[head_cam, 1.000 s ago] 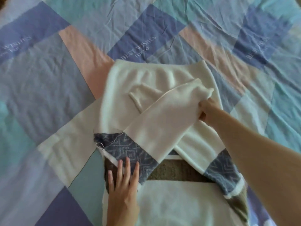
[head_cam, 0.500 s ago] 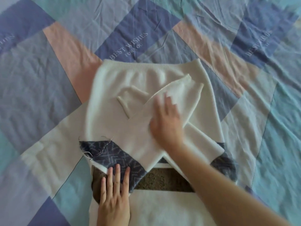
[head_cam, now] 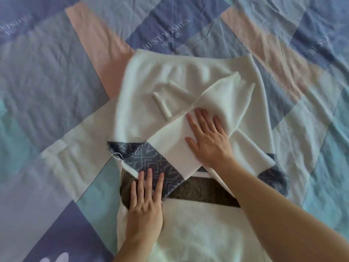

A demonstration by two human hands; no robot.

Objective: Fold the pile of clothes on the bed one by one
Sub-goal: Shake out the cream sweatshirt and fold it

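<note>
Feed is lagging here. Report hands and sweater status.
Both hands flat and open: left hand on sweater, right hand pressing folded sleeve. Nothing in the way.

1. The sweater (head_cam: pixel 188 229) lies flat on the bed (head_cam: pixel 47 91), near its near edge.
2. Both sleeves are folded across the sweater's body, the one from the left (head_cam: pixel 170 148) lying on top.
3. The left hand (head_cam: pixel 145 205) rests flat on the sweater's left side.
4. The right hand (head_cam: pixel 209 140) lies flat on the top sleeve, farther back.
</note>
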